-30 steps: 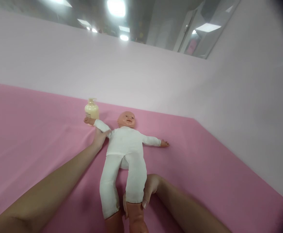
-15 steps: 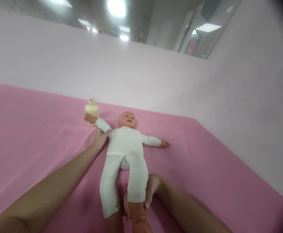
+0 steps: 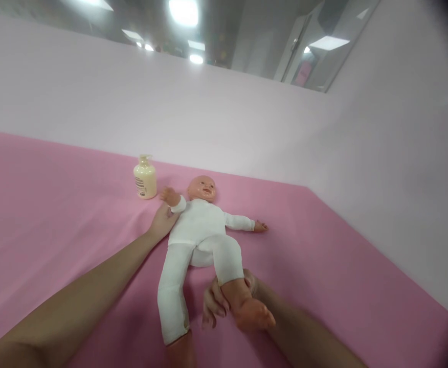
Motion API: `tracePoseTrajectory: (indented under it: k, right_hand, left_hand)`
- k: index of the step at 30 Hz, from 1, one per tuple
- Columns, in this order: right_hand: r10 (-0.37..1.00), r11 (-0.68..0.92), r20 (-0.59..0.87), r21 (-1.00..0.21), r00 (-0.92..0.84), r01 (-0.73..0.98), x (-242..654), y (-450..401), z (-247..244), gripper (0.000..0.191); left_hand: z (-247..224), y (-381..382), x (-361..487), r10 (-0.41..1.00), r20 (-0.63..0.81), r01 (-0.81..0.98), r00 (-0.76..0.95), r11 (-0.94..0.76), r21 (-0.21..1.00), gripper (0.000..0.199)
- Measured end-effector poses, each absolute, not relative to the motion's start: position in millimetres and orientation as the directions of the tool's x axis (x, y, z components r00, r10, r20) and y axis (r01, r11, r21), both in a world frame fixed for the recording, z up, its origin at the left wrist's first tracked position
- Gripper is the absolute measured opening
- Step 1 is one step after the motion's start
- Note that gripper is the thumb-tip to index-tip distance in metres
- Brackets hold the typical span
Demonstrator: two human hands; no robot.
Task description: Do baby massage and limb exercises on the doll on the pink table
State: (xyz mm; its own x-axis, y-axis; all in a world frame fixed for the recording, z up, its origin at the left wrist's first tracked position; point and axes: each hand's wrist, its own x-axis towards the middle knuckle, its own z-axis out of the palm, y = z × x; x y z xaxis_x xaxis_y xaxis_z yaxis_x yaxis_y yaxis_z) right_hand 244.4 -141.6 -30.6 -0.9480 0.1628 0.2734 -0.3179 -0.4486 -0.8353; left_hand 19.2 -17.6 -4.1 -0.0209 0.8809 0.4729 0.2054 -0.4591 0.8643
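Note:
A baby doll [image 3: 199,222] with a white cloth body lies face up on a pink surface [image 3: 304,255]. My left hand [image 3: 164,221] is at the doll's upper arm on the image's left, its fingers partly hidden behind the sleeve. That arm is bent, with the doll's hand raised. Under the doll's lower leg on the right, my right hand [image 3: 227,296] supports the raised, bent leg, fingers curled beneath it and partly hidden. The doll's other leg [image 3: 173,294] lies stretched toward me.
A pale yellow pump bottle [image 3: 145,178] stands left of the doll's head. Behind the pink surface rises a white wall [image 3: 208,117], with a reflective window [image 3: 254,41] above it. Another white wall runs along the right.
The doll's leg on the right has been lifted and bent outward with my right hand. The doll's arm on the left has bent inward, uncovering the bottle.

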Motion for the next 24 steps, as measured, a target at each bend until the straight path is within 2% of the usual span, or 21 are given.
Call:
tracePoseTrajectory:
  k: [1, 2, 5, 7, 9, 14, 24]
  right_hand:
    - [0.210, -0.491, 0.356, -0.767, -0.911, -0.413, 244.7, -143.7, -23.9, 0.066]
    - [0.298, -0.525, 0.374, -0.704, -0.878, -0.478, 245.1, -145.5, -16.1, 0.064]
    - [0.544, -0.576, 0.171, -0.635, -0.821, -0.514, 245.7, -148.4, 7.7, 0.056]
    - [0.622, -0.586, 0.059, -0.627, -0.781, -0.514, 245.7, -148.5, 18.3, 0.054]
    - [0.646, -0.587, 0.011, -0.631, -0.763, -0.507, 245.6, -148.1, 22.6, 0.054]
    - [0.639, -0.581, 0.008, -0.649, -0.769, -0.490, 245.6, -148.6, 21.1, 0.055]
    - [0.608, -0.591, 0.033, -0.648, -0.793, -0.480, 246.6, -149.1, 19.4, 0.055]
  left_hand:
    - [-4.0, -17.2, 18.4, 0.855, 0.516, 0.232, 0.054, -0.513, 0.826, 0.038]
    - [-4.0, -16.6, 17.5, 0.820, 0.558, 0.256, 0.128, -0.571, 0.780, 0.036]
    - [-3.7, -14.6, 15.4, 0.727, 0.630, 0.299, 0.274, -0.687, 0.663, 0.036]
    - [-3.0, -14.3, 15.0, 0.707, 0.642, 0.313, 0.297, -0.707, 0.635, 0.040]
    - [-2.0, -14.9, 15.1, 0.692, 0.656, 0.319, 0.302, -0.722, 0.614, 0.039]
    - [0.2, -17.2, 15.6, 0.684, 0.665, 0.332, 0.300, -0.728, 0.600, 0.040]
    - [3.0, -21.2, 17.3, 0.789, 0.583, 0.302, 0.192, -0.613, 0.730, 0.034]
